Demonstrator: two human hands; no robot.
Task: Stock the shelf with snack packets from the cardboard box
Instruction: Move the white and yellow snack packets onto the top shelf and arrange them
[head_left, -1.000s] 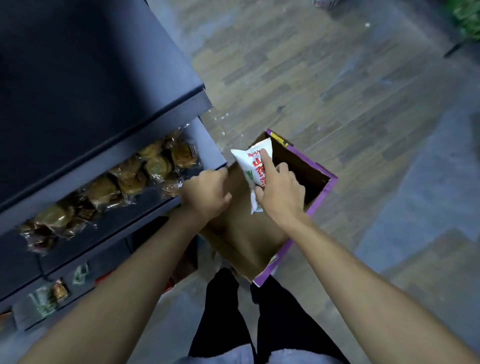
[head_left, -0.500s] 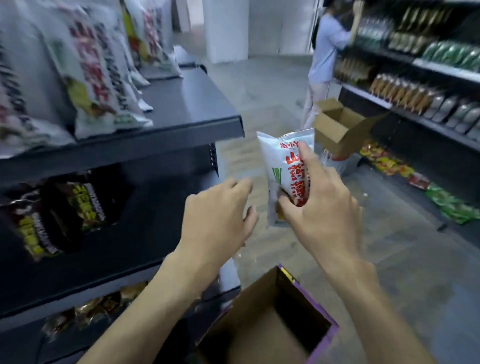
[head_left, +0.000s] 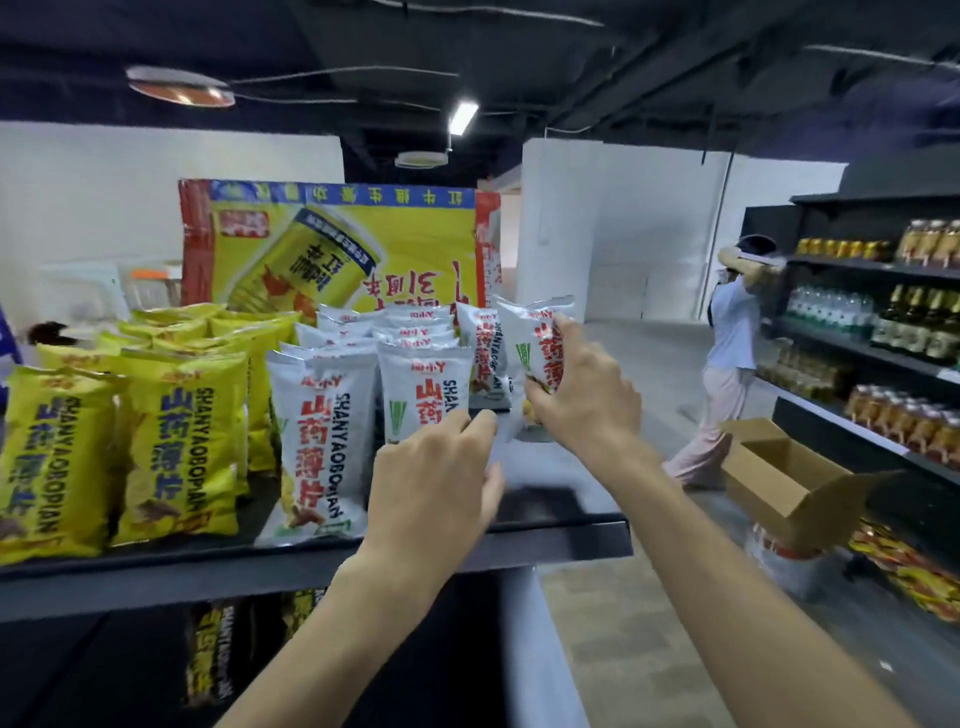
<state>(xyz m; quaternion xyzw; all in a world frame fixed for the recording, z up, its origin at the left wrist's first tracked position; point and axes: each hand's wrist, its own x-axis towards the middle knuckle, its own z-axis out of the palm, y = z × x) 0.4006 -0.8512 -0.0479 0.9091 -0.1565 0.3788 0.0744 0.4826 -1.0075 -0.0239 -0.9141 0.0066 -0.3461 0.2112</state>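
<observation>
The left hand (head_left: 436, 478) is reaching over the front edge of the dark shelf (head_left: 561, 540), its fingers loosely spread and holding nothing; its fingertips are lying in front of the lower corner of a standing white packet (head_left: 421, 387), though I cannot tell whether they are touching it; just to the right and a little farther in, the right hand (head_left: 582, 401) is gripping a white snack packet (head_left: 525, 332) by its lower half, holding it upright above the shelf beside the right end of the white rows (head_left: 410, 332); yellow packets (head_left: 176, 447) are standing in rows on the left part of the shelf; behind them a large yellow pack (head_left: 337, 249) printed with a can is standing; across the aisle a person (head_left: 732, 338) is reaching into another rack (head_left: 852, 205), with an open cardboard box (head_left: 779, 478) sitting beside them.
</observation>
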